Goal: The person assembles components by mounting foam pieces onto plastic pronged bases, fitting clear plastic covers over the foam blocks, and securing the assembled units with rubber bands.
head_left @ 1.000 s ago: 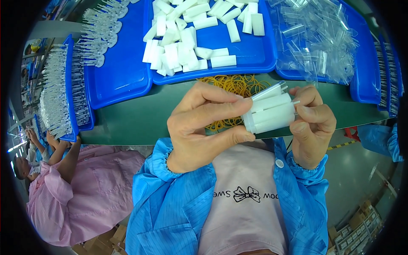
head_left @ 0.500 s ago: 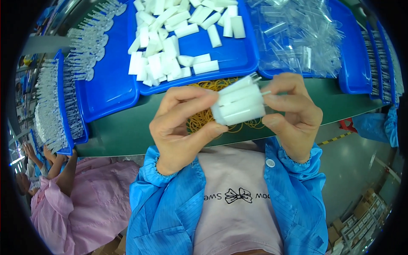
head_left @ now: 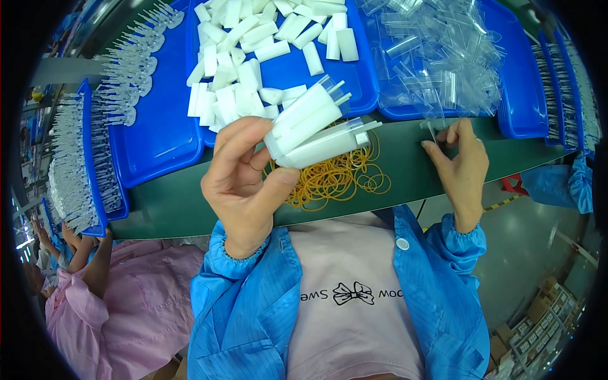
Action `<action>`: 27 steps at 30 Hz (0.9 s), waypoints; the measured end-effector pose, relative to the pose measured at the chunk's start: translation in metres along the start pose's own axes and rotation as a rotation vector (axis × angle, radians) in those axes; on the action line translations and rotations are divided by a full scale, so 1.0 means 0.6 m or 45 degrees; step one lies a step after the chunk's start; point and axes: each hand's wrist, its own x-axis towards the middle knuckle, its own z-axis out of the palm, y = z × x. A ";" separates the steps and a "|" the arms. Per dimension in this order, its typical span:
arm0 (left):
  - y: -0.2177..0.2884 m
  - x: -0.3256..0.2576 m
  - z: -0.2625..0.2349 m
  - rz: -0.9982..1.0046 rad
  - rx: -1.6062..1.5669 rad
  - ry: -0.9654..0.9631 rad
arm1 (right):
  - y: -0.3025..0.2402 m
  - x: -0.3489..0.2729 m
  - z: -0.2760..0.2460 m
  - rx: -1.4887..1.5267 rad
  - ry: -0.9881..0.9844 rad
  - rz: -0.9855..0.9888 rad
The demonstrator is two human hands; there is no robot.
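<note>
- While the left grip [head_left: 244, 174] is holding a bundle [head_left: 310, 117] already clad in white, the right grip [head_left: 461, 164] is pinching clear plastic [head_left: 432, 126].
- Many white pieces [head_left: 272, 50] are lying unused.

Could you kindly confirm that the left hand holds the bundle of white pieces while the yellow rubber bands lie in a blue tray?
Not quite: the yellow rubber bands lie on the green table, as the head view shows; the left hand does hold the bundle.
</note>
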 end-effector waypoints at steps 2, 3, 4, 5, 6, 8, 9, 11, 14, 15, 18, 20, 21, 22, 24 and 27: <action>0.000 0.001 -0.001 0.021 0.014 -0.028 | -0.004 -0.012 0.010 0.317 0.055 0.192; 0.000 0.002 -0.001 0.021 0.015 -0.032 | -0.004 -0.016 0.003 0.319 0.057 0.195; 0.002 0.002 -0.002 0.018 0.023 -0.043 | -0.003 -0.019 -0.007 0.334 -0.026 0.203; 0.003 0.001 -0.003 0.016 0.031 -0.054 | -0.001 -0.021 -0.016 0.348 -0.108 0.211; 0.005 0.000 -0.003 0.019 0.038 -0.050 | 0.004 -0.022 -0.025 0.354 -0.111 0.206; 0.007 -0.003 0.004 0.055 0.140 -0.032 | 0.018 -0.026 -0.041 0.465 -0.307 0.008; 0.008 -0.005 0.007 0.057 0.145 -0.026 | 0.015 -0.025 -0.039 0.469 -0.310 0.001; 0.009 -0.005 0.014 0.162 0.346 -0.053 | 0.003 -0.027 -0.034 1.055 -0.121 -0.074; 0.009 -0.007 0.011 0.413 0.663 -0.158 | -0.043 -0.021 -0.037 1.767 0.206 -0.002; 0.008 -0.011 0.017 0.434 0.672 -0.134 | -0.044 -0.018 -0.036 1.760 0.180 -0.047; 0.014 -0.012 0.020 0.550 0.702 -0.214 | -0.061 0.001 -0.015 1.708 0.173 -0.140; 0.015 -0.016 0.024 0.518 0.698 -0.227 | -0.079 0.010 -0.009 1.579 0.192 -0.113; 0.012 -0.017 0.024 0.524 0.650 -0.237 | -0.081 0.017 -0.005 1.588 0.189 -0.180; 0.011 -0.017 0.024 0.530 0.605 -0.245 | -0.084 0.025 -0.001 1.599 0.183 -0.249; 0.012 -0.017 0.022 0.537 0.636 -0.254 | -0.091 0.030 0.003 1.583 0.201 -0.288; 0.014 -0.015 0.021 0.588 0.627 -0.296 | -0.098 0.025 0.003 1.633 0.085 -0.218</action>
